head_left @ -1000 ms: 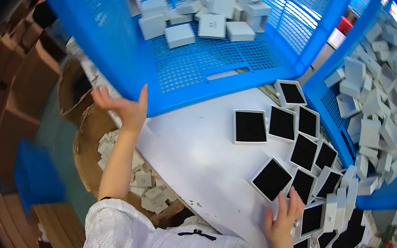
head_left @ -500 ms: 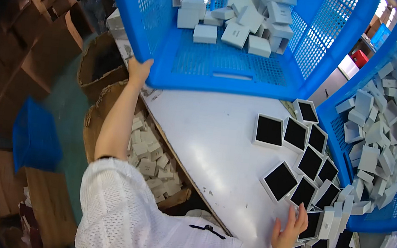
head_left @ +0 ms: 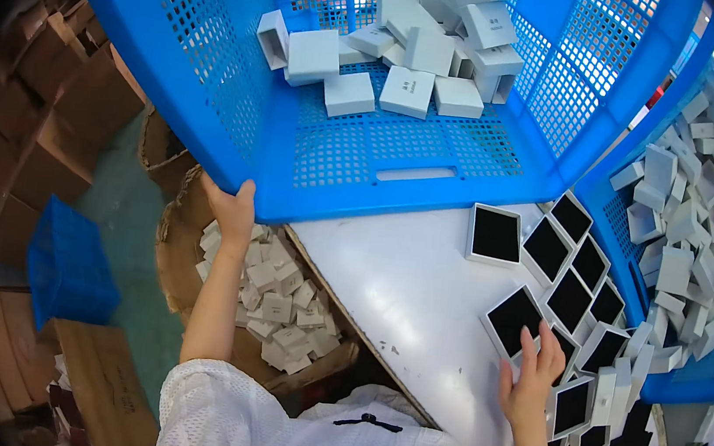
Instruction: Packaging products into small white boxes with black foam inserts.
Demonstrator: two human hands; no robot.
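Observation:
My left hand (head_left: 231, 211) grips the near left corner of a large blue plastic crate (head_left: 351, 196), which lies on its side with its mouth toward me. Inside it, several small white boxes (head_left: 406, 92) are heaped toward the back. Over the right part of the table, my right hand (head_left: 530, 379) has its fingers apart and holds nothing. Its fingertips are at a white open box with a black lining (head_left: 512, 318); whether they touch it I cannot tell. More such black-lined boxes (head_left: 570, 298) lie in a cluster around that hand.
A second blue crate (head_left: 712, 356) at the right holds many white box pieces (head_left: 700, 209). Below the white table's (head_left: 376, 287) left edge stands a carton of white boxes (head_left: 277, 306). Brown cartons (head_left: 48, 153) and a blue bin (head_left: 75, 266) stand at the left.
The blue crate has come nearer to me and tilted, its left corner lower, with my left hand on it. My right hand has shifted slightly up among the black-lined boxes.

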